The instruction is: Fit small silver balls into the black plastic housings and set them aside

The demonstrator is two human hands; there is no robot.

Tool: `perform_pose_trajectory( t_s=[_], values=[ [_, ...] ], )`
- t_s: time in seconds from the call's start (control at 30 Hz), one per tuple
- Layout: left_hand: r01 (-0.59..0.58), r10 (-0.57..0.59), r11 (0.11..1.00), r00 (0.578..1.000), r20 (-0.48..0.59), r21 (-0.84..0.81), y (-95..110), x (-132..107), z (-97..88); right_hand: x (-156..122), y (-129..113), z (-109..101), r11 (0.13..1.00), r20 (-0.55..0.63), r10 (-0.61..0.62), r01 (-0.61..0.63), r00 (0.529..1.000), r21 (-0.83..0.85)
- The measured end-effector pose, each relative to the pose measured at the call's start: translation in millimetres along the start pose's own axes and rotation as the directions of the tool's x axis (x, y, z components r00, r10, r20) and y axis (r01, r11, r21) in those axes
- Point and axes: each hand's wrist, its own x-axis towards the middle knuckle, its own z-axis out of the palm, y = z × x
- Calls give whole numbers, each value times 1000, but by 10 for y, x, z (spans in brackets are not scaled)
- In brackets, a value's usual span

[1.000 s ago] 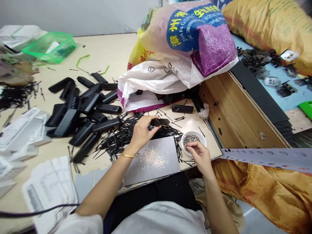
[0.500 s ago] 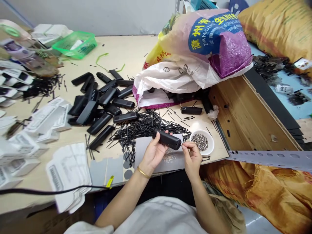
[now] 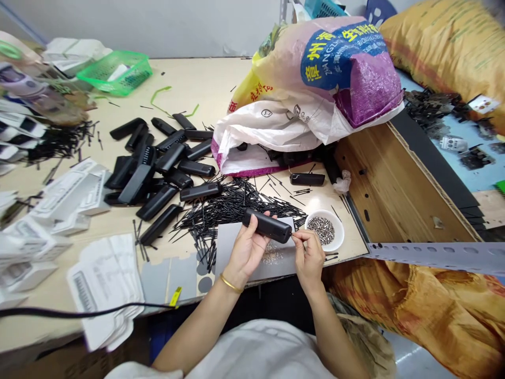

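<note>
My left hand (image 3: 249, 246) is wrapped round a black oblong plastic casing (image 3: 269, 226), thumb on top, holding it tilted above a grey sheet (image 3: 232, 256). At the casing's right end, my right hand (image 3: 309, 258) pinches with thumb and forefinger. Whatever sits in that pinch is too small to make out. Just right of these fingers stands a white bowl (image 3: 337, 241) with many tiny metal parts (image 3: 321, 229). Behind the casing spreads a heap of thin black sticks (image 3: 244, 197). More black casings (image 3: 158, 202) lie piled to the left.
A printed woven sack (image 3: 292, 113) lies open behind the heap. On the right rises a wooden panel (image 3: 398, 184) with a perforated metal rail (image 3: 430, 251). White cartons (image 3: 74, 189), flat white packs (image 3: 104, 284) and a green basket (image 3: 118, 73) occupy the left. A black cable (image 3: 79, 314) crosses the front.
The whole view has shifted slightly, so most things appear a little further left. Both hands keep the same hold at the casing, with the right fingers still at its end.
</note>
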Motion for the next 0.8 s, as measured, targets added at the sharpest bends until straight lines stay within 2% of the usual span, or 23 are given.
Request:
perform_pose_trajectory(
  t_s=[0.13,0.23,0.27,0.33,0.4,0.47,0.5,0.53,0.57,0.6,0.63,0.67,0.7,0.73,0.8],
  values=[
    [-88,87,995,996,23,38,-5,-31,-7,47,35,-57,990,82,-88,96,993,-101],
    [-143,142,988,990,24,52,-16,-37,-8,54,55,-52,994,117,-75,83,990,-66],
    [-148,147,987,989,21,54,-17,-38,-6,50,56,-34,999,116,-31,33,993,-10],
    [-126,126,990,992,4,59,-4,-54,2,31,53,18,974,113,127,-145,986,176],
    [-78,79,994,997,-10,76,28,-106,3,5,56,65,853,145,313,-345,939,392],
    [-123,115,986,991,71,117,55,-181,-13,-18,85,65,719,180,418,-445,890,533],
    [-202,175,966,970,166,160,54,-208,-27,-24,115,39,687,173,445,-458,879,564],
    [-310,240,924,926,290,225,39,-215,-41,-26,157,-2,681,144,469,-461,871,569],
    [-429,284,849,862,420,307,11,-191,-51,-23,212,-57,698,90,496,-458,864,551],
    [-536,289,735,802,524,416,-21,-133,-50,-16,278,-120,731,26,519,-460,854,504],
    [-602,268,586,776,572,542,-46,-40,-36,-5,354,-184,773,-25,530,-471,848,425],
    [-625,258,429,777,575,652,-47,82,-7,8,437,-244,823,-44,511,-474,858,312],
    [-604,271,281,795,542,746,-10,225,34,23,525,-294,873,-25,466,-456,884,173],
    [-570,331,184,803,495,801,79,377,81,37,613,-332,918,20,396,-397,918,28],
    [-522,451,96,782,431,847,421,666,157,61,773,-368,953,115,240,-212,964,-216]
  ],
)
